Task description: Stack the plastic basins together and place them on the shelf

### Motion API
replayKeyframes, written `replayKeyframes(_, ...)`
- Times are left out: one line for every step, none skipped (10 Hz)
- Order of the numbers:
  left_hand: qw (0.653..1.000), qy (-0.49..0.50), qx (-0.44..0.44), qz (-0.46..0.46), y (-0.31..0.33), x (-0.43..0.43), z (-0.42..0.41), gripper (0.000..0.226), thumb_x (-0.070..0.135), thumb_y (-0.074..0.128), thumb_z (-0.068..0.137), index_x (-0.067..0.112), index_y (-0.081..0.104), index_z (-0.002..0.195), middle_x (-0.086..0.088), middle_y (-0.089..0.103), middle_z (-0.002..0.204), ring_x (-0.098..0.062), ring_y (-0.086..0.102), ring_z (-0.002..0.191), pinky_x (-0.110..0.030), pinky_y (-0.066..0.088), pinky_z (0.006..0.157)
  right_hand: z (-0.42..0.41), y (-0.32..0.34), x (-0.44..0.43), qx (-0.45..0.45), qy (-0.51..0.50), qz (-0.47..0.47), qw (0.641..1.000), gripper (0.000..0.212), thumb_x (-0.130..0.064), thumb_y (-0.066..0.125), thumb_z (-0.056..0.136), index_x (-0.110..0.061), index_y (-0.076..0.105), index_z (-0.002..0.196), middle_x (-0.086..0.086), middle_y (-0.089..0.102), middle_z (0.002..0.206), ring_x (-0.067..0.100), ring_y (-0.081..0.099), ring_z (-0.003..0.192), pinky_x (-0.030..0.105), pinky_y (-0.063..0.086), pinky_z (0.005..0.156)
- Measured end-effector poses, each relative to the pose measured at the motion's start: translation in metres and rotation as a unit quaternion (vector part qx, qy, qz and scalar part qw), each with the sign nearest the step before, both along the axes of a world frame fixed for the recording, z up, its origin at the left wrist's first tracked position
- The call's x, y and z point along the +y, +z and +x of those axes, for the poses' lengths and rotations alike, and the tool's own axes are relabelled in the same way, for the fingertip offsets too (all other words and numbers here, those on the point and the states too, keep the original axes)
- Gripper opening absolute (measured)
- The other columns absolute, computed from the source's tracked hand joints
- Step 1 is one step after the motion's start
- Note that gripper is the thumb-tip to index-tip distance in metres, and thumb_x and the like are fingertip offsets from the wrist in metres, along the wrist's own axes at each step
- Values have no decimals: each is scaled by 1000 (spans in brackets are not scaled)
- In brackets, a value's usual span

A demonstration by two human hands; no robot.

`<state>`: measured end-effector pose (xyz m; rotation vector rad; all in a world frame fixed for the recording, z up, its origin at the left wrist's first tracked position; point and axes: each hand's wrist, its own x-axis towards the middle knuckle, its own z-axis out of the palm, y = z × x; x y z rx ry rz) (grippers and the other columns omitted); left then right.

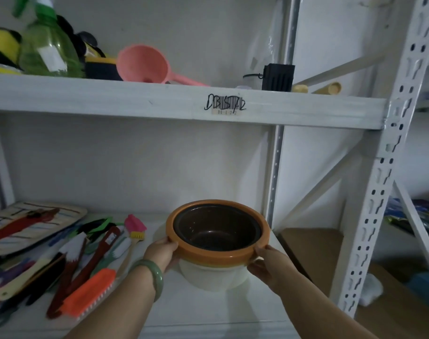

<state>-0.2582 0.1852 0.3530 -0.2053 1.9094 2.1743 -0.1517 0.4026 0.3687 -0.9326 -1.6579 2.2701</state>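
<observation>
Head view: nested plastic basins (217,250), brown inside orange over white, were held above the lower shelf (208,311) near its right front corner; left hand (163,254) and right hand (266,264) gripped opposite rims. Advisable: lower level, clear of the silicone brush (135,228).

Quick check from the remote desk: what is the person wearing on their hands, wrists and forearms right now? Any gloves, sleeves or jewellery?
No gloves: both the left hand and the right hand are bare. The forearms show no sleeves in view. The only item worn is a smooth, rounded pale green bangle, jade-like in look, on the left wrist. The right wrist carries nothing.
</observation>
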Motion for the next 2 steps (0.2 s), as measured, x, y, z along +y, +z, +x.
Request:
replayKeyframes(1000, 2, -16, 12, 5, -11, 6, 25, 5, 54, 91, 3, 55, 116, -12, 61, 91, -27, 60, 89, -38, 51, 82, 10, 8, -2, 6, 42, -2, 999, 22, -11, 56, 94, -6, 60, 116, 20, 63, 116, 34, 64, 107, 48, 55, 90)
replayKeyframes(1000, 24, 3, 19, 30, -31, 13, 14, 3, 50, 92, 0, 58, 104, -15, 61, 87, -21, 57, 75, -25, 51, 57, 22, 21, -2, -3, 66, -4, 998, 28, -8, 59, 91, -5, 53, 119, 22, 57, 121, 37, 58, 114, 46, 55, 88)
